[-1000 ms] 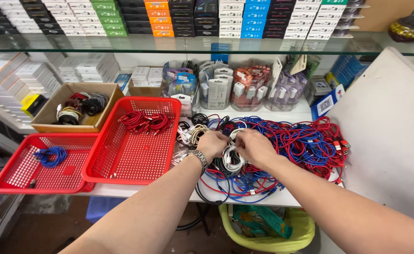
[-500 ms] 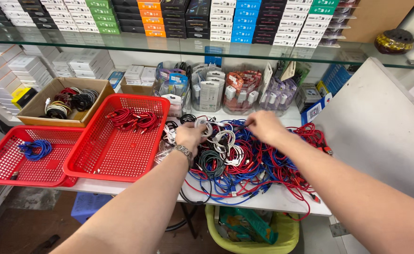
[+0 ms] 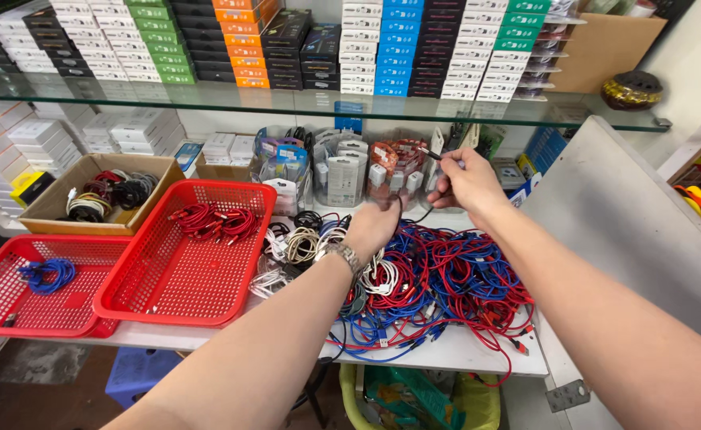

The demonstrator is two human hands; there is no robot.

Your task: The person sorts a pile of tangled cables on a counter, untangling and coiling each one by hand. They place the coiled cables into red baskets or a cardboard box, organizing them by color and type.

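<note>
Right hand [image 3: 466,185]: I pinch a black cable [image 3: 428,153] by its plug, lifting it free.
Left hand [image 3: 376,227]: clenched lower on it, above the pile [image 3: 446,279].

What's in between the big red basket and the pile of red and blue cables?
In the head view, a bunch of white, beige and black cables lies on the table between the big red basket and the red and blue cable pile.

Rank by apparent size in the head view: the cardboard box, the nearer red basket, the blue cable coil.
1. Nearer red basket, largest.
2. Cardboard box; it sits farther back, so its true size against the basket is unsure.
3. Blue cable coil, clearly smallest.
</note>
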